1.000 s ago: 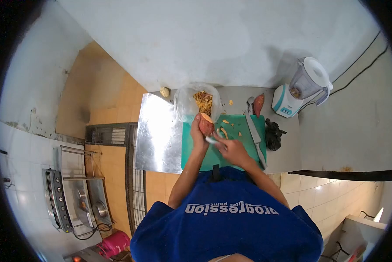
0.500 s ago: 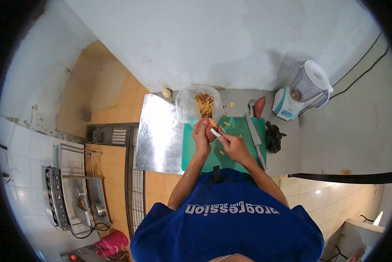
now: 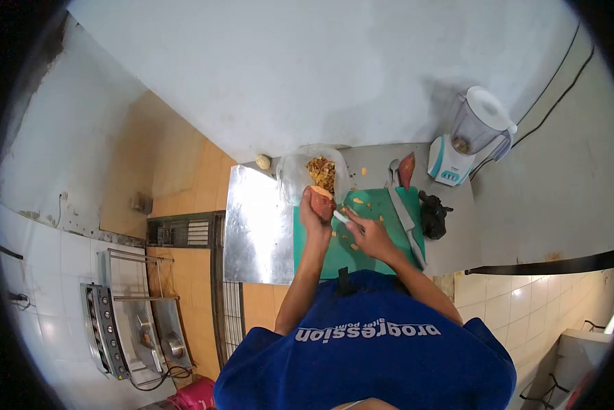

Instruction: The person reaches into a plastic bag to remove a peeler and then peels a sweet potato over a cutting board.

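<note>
Left hand [image 3: 311, 213] is gripping a reddish-brown sweet potato [image 3: 322, 201]; right hand [image 3: 367, 234] is clasping a white-handled peeler [image 3: 341, 217] over the green cutting board [image 3: 375, 225].

both arms bare, reaching forward from torso, forearms converging ahead of chest. left hand [image 3: 311, 208] raised, wrist bent slightly, fingers [image 3: 305, 198] curled shut round sweet potato [image 3: 322, 201], palm turned toward right side. right hand [image 3: 370, 234] lower and just beside left, knuckles up, fingers closed round white-handled peeler [image 3: 341, 217], tool end at left hand. right elbow bent outward, left forearm nearly straight. hands close, almost touching.
</note>
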`<control>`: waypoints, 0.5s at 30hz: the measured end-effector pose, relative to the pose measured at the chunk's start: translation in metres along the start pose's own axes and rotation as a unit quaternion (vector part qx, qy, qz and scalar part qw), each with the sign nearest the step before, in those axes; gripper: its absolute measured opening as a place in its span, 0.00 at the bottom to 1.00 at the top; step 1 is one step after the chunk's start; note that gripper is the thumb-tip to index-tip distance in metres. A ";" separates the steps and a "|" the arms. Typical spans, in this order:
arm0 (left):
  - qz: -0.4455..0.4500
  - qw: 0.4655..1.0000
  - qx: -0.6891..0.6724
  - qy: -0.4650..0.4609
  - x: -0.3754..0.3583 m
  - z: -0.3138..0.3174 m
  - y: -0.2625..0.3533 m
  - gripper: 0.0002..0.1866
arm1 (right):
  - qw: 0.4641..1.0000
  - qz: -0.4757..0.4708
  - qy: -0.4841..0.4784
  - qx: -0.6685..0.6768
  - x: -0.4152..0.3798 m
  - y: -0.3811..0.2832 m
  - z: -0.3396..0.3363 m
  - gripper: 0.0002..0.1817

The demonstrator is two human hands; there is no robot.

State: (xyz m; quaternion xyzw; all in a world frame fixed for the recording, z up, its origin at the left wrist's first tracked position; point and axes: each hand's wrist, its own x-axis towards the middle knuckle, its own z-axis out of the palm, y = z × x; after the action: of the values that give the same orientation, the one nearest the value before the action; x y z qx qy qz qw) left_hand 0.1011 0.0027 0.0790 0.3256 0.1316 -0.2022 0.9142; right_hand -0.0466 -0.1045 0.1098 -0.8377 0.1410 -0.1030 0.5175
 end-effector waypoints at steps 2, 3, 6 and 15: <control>-0.006 1.000 0.019 -0.019 -0.005 -0.001 -0.012 0.21 | 0.999 -0.013 0.016 0.025 0.010 -0.010 0.000 0.24; -0.009 1.000 0.019 -0.016 -0.010 0.001 -0.016 0.21 | 0.998 -0.030 0.036 0.049 0.011 -0.012 0.000 0.24; -0.034 0.998 -0.018 -0.055 -0.016 0.004 -0.022 0.20 | 0.997 -0.041 0.060 0.028 0.010 -0.008 0.003 0.24; -0.058 0.997 -0.035 0.029 -0.003 0.011 -0.006 0.23 | 0.998 0.038 -0.056 -0.005 -0.022 0.001 0.009 0.23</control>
State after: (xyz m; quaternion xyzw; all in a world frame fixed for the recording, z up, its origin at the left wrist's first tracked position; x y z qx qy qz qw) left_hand 0.0970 -0.0072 0.0851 0.2909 0.1841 -0.2402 0.9076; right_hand -0.0648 -0.0898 0.1041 -0.8387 0.1439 -0.0354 0.5240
